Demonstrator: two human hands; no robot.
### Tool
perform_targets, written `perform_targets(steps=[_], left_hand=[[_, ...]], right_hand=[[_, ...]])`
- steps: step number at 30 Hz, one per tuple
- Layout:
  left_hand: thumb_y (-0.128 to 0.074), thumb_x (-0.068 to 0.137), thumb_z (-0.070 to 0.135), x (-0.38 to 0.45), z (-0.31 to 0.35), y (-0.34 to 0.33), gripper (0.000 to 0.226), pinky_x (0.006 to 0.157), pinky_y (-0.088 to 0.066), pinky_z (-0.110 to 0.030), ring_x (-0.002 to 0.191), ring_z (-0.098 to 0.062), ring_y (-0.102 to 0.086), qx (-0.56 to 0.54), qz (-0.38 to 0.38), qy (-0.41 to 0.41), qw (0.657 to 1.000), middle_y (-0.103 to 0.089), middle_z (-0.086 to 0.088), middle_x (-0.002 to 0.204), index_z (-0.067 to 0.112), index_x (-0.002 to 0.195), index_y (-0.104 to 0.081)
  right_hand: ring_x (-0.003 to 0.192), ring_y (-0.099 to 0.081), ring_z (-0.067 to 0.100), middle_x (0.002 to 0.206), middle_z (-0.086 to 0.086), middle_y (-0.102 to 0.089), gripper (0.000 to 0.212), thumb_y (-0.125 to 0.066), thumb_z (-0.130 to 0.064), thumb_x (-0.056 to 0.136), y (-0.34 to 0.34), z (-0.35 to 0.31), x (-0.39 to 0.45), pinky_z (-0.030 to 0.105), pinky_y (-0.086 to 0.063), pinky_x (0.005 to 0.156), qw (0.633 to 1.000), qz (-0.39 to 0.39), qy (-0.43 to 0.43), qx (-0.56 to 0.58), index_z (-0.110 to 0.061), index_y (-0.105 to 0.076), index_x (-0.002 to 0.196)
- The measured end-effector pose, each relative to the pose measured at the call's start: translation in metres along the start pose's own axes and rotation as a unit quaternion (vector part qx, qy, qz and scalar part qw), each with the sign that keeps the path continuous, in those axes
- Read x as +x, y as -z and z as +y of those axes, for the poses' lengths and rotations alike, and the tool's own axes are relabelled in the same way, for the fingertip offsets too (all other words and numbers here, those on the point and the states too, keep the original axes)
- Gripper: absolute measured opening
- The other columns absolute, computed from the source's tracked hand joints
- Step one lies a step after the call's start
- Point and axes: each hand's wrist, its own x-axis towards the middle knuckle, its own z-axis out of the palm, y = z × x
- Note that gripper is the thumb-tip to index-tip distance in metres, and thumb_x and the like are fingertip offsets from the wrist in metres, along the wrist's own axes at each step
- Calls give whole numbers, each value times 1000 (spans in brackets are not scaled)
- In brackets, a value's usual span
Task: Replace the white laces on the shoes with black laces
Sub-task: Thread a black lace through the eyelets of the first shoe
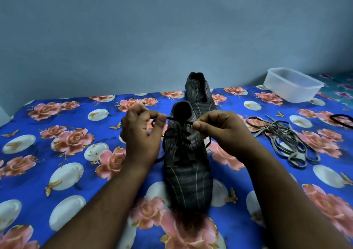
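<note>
Nearest us lies the toe of the dark grey striped shoe (188,164), resting on the blue cloth printed with pink roses (63,139) between our hands. Our left hand (142,134) pinches one end of the thin black lace (181,139); our right hand (219,132) pinches the other. Right of the right hand lies a loose heap of pale flat laces (286,139). Beyond both hands stands the second dark shoe (198,92), and farther right a clear plastic tub (293,84).
</note>
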Motion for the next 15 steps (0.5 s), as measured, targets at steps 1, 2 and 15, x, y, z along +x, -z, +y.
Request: perform_targets(steps=[1, 2, 15], left_hand=[[-64, 93, 48, 3, -4, 0, 30, 99, -38, -36, 119, -22, -47, 11, 12, 47, 999, -52, 3, 117, 20, 96, -74], [-65, 93, 48, 5, -9, 1, 31, 101, -39, -40, 124, -24, -46, 25, 14, 93, 995, -53, 2, 121, 19, 99, -74], [-61, 97, 37, -21, 22, 0, 25, 106, -36, -56, 132, -29, -43, 35, -93, -203, 974, -60, 3, 125, 25, 113, -75]], right_hand=[[63, -57, 7, 66, -3, -66, 16, -73, -24, 88, 2, -1, 0, 19, -48, 63, 1000, 10, 1, 14, -9, -74, 84], [63, -58, 8, 67, -1, -66, 21, -72, -25, 86, 5, -2, 0, 18, -49, 64, 999, 19, 0, 26, -4, -73, 86], [63, -57, 7, 67, -3, -67, 13, -74, -26, 86, -8, -2, -1, 18, -47, 61, 1000, -24, 4, 16, -13, -74, 82]])
